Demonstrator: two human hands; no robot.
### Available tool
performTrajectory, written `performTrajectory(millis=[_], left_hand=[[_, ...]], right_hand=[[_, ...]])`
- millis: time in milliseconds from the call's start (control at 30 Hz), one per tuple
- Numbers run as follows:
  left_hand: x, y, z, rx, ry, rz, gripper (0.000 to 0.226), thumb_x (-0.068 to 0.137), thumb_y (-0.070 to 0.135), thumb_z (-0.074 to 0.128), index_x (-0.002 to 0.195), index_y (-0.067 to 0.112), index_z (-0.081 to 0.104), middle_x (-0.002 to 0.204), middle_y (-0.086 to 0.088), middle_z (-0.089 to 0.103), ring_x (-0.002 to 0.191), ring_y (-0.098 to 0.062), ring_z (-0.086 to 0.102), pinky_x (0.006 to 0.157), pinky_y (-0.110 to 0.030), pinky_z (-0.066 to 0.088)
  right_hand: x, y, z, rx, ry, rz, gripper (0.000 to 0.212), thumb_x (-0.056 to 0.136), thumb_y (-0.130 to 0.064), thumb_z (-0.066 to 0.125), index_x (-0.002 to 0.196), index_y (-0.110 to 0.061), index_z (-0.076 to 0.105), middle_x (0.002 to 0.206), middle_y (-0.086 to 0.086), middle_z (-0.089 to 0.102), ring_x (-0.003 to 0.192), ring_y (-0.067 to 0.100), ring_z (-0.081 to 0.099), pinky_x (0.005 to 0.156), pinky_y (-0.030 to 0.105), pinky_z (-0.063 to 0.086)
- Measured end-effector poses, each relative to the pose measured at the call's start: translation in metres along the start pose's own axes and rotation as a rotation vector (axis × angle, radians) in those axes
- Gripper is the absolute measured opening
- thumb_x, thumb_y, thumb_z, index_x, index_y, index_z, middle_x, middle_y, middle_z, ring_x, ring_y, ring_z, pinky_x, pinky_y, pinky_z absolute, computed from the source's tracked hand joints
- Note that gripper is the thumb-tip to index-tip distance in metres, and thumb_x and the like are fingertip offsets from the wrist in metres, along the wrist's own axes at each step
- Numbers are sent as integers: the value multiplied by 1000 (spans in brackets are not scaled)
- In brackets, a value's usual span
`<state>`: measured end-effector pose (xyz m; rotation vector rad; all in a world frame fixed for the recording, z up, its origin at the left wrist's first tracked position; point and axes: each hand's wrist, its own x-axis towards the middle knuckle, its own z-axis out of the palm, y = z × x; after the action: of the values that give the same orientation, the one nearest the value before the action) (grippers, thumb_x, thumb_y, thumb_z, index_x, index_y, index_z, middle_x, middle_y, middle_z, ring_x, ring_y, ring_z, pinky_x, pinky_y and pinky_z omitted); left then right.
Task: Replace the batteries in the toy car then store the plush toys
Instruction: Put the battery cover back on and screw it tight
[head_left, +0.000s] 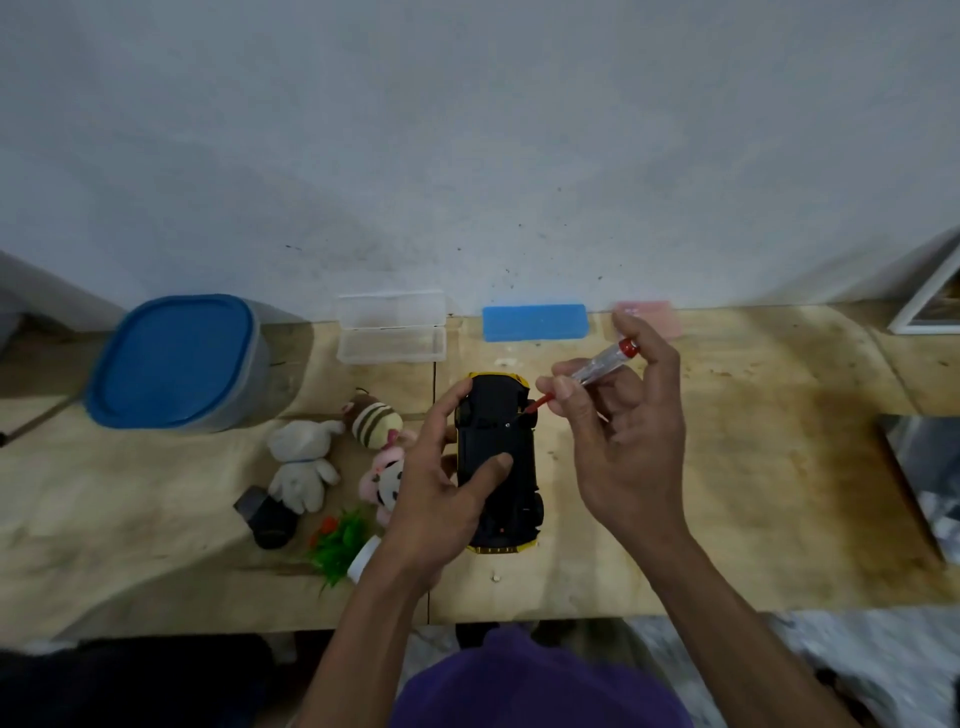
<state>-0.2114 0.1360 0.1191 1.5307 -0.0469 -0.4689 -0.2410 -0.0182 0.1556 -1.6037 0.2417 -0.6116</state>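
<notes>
Head view: toy car (496, 457), upturned, light rigid plastic, clamped by left hand (441, 483); right hand (623, 431) pinches screwdriver (587, 376).

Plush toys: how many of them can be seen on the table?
3. The white plush lies farthest left, the striped plush behind and to its right, and the pink plush beside the left hand, which partly covers it and may hide more.

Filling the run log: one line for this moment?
step: unscrewing | left hand: holds car | right hand: screwdriver at underside | plush toys: unstored
</notes>
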Motion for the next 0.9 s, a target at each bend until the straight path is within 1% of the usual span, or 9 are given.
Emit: performTrajectory(millis=[100, 300, 400, 533, 667, 767, 833, 900], left_hand=[[-3, 3, -2, -10, -3, 7, 71, 91, 3, 70, 139, 50, 46, 124, -6, 62, 101, -12, 71, 76, -30, 61], [-6, 8, -1, -64, 11, -8, 71, 90, 0, 70, 135, 51, 50, 121, -10, 65, 100, -18, 72, 78, -44, 63], [-7, 10, 0, -74, 12, -10, 70, 90, 0, 70, 135, 51, 50, 120, -11, 65, 99, -19, 72, 76, -44, 63], [-9, 12, 3, -71, 14, -13, 70, 90, -2, 69, 133, 50, 51, 118, -11, 66, 96, -15, 72, 73, -39, 63], [-10, 15, 5, -86, 11, -20, 69, 91, -1, 69, 131, 52, 52, 119, -11, 65, 96, -15, 73, 73, -42, 63], [-9, 15, 6, -91, 11, -21, 70, 90, -1, 69, 131, 53, 52, 122, -10, 65, 98, -16, 73, 75, -45, 63], [-9, 16, 6, -92, 11, -27, 70, 90, -1, 69, 132, 53, 52, 124, -8, 65, 98, -16, 73, 76, -47, 63], [-8, 16, 7, -88, 7, -30, 70, 91, -1, 69, 131, 53, 52, 123, -8, 65, 98, -15, 73, 76, -46, 63]], right_hand=[[-3, -1, 1, 4, -1, -5, 56, 95, -8, 65, 142, -21, 38, 99, 1, 74, 93, 24, 75, 85, 55, 58], [-9, -6, 1, 49, 3, -10, 55, 94, -5, 65, 141, -18, 38, 99, 5, 73, 94, 24, 75, 86, 53, 59], [-9, -7, 1, 62, 16, -12, 55, 94, -4, 64, 140, -16, 38, 98, 7, 73, 93, 25, 74, 86, 51, 59], [-8, -8, 0, 67, 22, -10, 54, 94, -3, 64, 140, -15, 38, 96, 7, 73, 92, 26, 74, 85, 50, 60], [-8, -6, 0, 51, 25, -8, 53, 94, -7, 65, 139, -19, 39, 97, 7, 73, 93, 26, 74, 85, 52, 59], [-8, -5, -1, 24, 20, -35, 52, 94, -11, 66, 138, -23, 40, 98, 5, 73, 93, 24, 74, 85, 52, 59], [-8, -3, -1, -1, 18, -61, 53, 94, -8, 67, 138, -23, 41, 99, 5, 74, 92, 22, 75, 84, 50, 60], [-8, -1, -1, -34, 15, -100, 54, 93, -6, 67, 137, -23, 42, 98, 5, 74, 91, 20, 75, 82, 48, 61]])
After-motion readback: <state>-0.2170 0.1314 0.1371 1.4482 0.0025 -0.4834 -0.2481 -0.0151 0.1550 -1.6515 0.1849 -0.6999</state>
